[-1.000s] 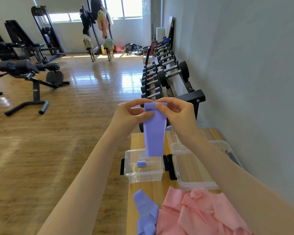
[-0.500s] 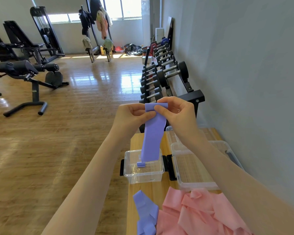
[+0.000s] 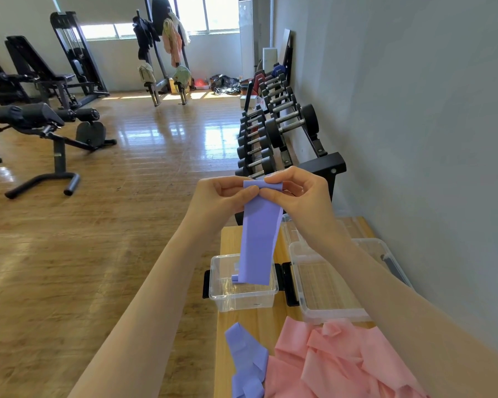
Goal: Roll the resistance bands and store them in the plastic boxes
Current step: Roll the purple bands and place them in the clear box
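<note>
The purple band hangs from both hands, held up in the air above the small clear box. Compared with 1 second ago, its hanging part is shorter and its low end has come up, so it now reaches only to about the rim of the box, while the folded top edge between the hands looks a little thicker. I judge from this that the rolling is going on from the top down, and much of the band is not yet rolled.

The left hand pinches the top left part of the band with thumb and curled fingers, and the right hand pinches the top right part in the same way.

The band is thin, flat, smooth and matte, and it hangs limp as a straight strip. A small purple roll seems to lie inside the small box, but the band partly hides it. The box is of clear hard plastic with black clips. Just to its right stands a bigger clear box.

Nearer on the wooden worktop lie another purple band, loose and folded, and a pile of pink bands, soft and crumpled.
</note>
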